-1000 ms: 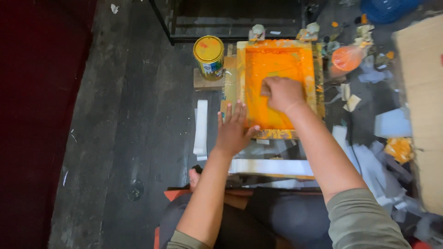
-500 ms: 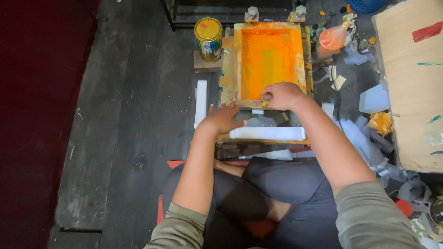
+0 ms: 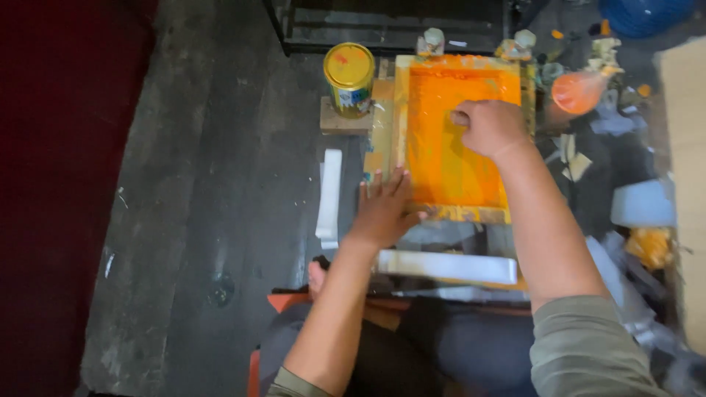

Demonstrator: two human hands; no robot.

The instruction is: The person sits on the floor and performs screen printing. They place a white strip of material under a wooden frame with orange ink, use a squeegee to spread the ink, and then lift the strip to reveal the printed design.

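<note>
A wooden-framed printing screen [image 3: 398,103] lies flat on the dark work surface, its mesh [image 3: 441,165] covered in orange ink. My right hand [image 3: 491,126] is clenched on the mesh in its far right part, fingers closed around a small scraper that is almost wholly hidden under the hand. My left hand [image 3: 385,207] lies flat with fingers spread on the frame's near left corner, holding nothing. A yellow-lidded paint can [image 3: 348,77] stands on a small board just left of the frame.
A white strip [image 3: 330,192] lies left of the frame and a long white bar [image 3: 448,266] lies in front of it, above my lap. An orange-smeared bag [image 3: 578,91], paper scraps and cardboard [image 3: 684,132] crowd the right side. A dark red surface [image 3: 59,184] borders the left.
My right hand drew back to the screen's near edge, then moved out to its far right part. My left hand stayed on the frame's near left corner.
</note>
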